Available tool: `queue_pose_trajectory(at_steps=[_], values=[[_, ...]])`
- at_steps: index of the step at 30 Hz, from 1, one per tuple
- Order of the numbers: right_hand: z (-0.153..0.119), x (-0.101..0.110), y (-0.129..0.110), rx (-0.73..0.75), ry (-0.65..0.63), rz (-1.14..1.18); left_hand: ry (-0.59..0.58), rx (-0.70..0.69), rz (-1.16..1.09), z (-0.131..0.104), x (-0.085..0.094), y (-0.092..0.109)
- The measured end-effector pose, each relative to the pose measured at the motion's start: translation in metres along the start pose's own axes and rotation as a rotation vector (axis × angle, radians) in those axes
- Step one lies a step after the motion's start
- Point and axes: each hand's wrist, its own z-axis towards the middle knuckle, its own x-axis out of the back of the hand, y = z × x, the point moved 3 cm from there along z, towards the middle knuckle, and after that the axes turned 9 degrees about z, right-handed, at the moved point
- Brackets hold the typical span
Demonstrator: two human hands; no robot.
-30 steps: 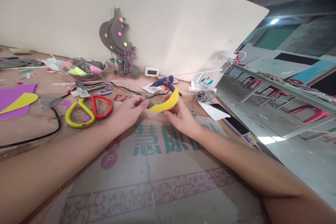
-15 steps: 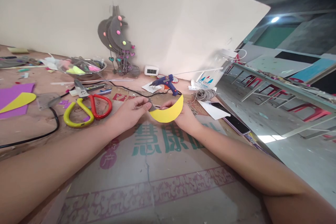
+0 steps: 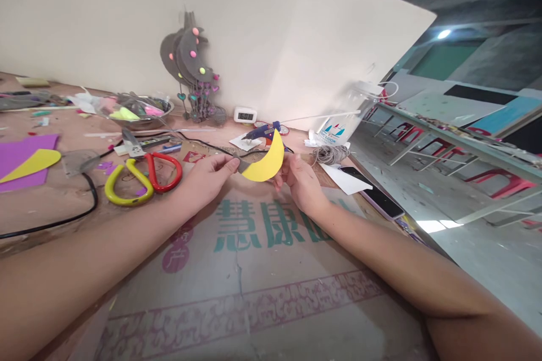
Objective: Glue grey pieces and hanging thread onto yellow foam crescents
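A yellow crescent (image 3: 267, 162), like a moon cut from foam or felt sheet, is tilted up above the cardboard. My left hand (image 3: 212, 176) pinches its lower left end between thumb and fingers, where a dark grey piece (image 3: 243, 165) shows against the yellow. To the right of the crescent is my right hand (image 3: 304, 181), its thumb raised and its fingers loosely bent and apart. Nothing shows in its grip. Partly hidden behind the crescent lies a blue glue gun (image 3: 261, 132).
Red and yellow-handled scissors (image 3: 165, 174) lie left, near purple sheet (image 3: 26, 161) and a metal bowl (image 3: 163, 108). Grey crescent ornaments (image 3: 190, 62) hang on the wall beyond. To the right are twine (image 3: 332, 154), a phone (image 3: 376, 194) and a plastic jug (image 3: 345, 115). Printed cardboard (image 3: 271, 271) covers the front.
The crescent has swung more upright, its free tip higher and farther left. My right hand has come away from behind it, its fingers spreading. My left hand keeps its pinch.
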Motion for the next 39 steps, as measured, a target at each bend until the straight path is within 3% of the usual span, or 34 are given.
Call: queue_pose_trajectory(at_steps=[6,11,15,18,24,29,34,39], values=[[-0.01,-0.01,-0.009,0.163,0.043,-0.415,-0.02,-0.04,0.021,0.001,-0.001,0.002],[-0.017,-0.017,-0.017,0.415,-0.199,-0.771,-0.056,0.005,-0.037,0.0,-0.003,0.002],[-0.02,-0.023,-0.02,0.496,-0.354,-0.908,-0.047,0.057,-0.171,0.001,-0.005,-0.002],[-0.021,-0.023,-0.022,0.474,-0.343,-0.853,-0.015,0.054,-0.234,0.002,-0.005,-0.005],[-0.008,-0.007,-0.019,0.319,-0.031,-0.66,-0.003,0.027,-0.194,0.003,-0.006,-0.008],[0.003,0.006,-0.006,0.158,0.076,-0.576,-0.018,0.038,-0.226,0.004,-0.007,-0.009],[0.007,0.009,-0.006,0.085,0.043,-0.596,-0.026,0.04,-0.204,0.002,-0.007,-0.007],[0.017,0.023,-0.014,-0.065,-0.128,-0.747,-0.012,0.003,-0.202,0.003,-0.007,-0.006]])
